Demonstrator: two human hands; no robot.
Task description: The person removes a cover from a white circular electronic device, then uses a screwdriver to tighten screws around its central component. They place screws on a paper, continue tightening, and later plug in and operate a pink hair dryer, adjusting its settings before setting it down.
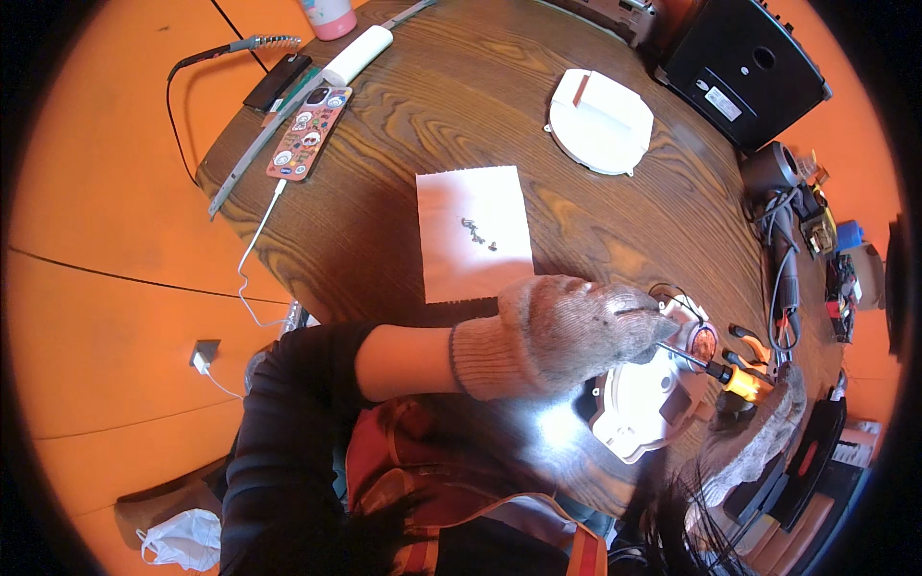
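Observation:
My right hand (754,437), in a grey knit glove, is closed round the yellow handle of a screwdriver (746,384). The thin shaft points left, its end reaching the fingertips of my left hand (600,331). That hand wears a matching glove, and its fingers are pressed together over the upper part of a white plastic housing (636,408). Whatever lies between them is hidden. On the housing's right side shows a round part with a copper coil (704,341). Small dark screws (475,233) lie on a white sheet of paper (447,197) beyond my left forearm.
Farther back lies a white rounded cover (600,125). Orange-handled pliers (747,350) rest right of the housing. At the left are a phone (309,134) on a cable, a metal ruler (252,158) and a soldering iron (254,43). A black box (744,72) stands back right.

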